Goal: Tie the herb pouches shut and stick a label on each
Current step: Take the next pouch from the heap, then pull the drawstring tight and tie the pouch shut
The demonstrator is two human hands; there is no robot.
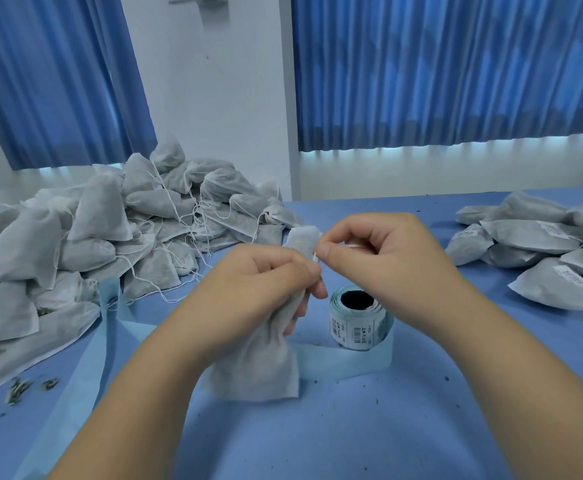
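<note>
Centrally, left hand (262, 289) grip clenched round the neck of a grey pouch (262, 368), which hangs low over the desk (352, 427). Right hand (380, 258) grip pinches the white string (315, 257) at the pouch mouth. Label roll (359, 323) stands just behind on its blue backing strip (345, 362). Unlabelled pouch pile (110, 237) sits at left, labelled pouches (542, 258) at right.

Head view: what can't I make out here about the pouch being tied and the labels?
- Neck of the pouch: covered by the left hand and right hand, so whether a knot exists cannot be told.
- String: only a short bit shows between the thumbs.
- Label roll: print too small and blurred to read.
- Labelled pile: cut off by the right edge.
</note>
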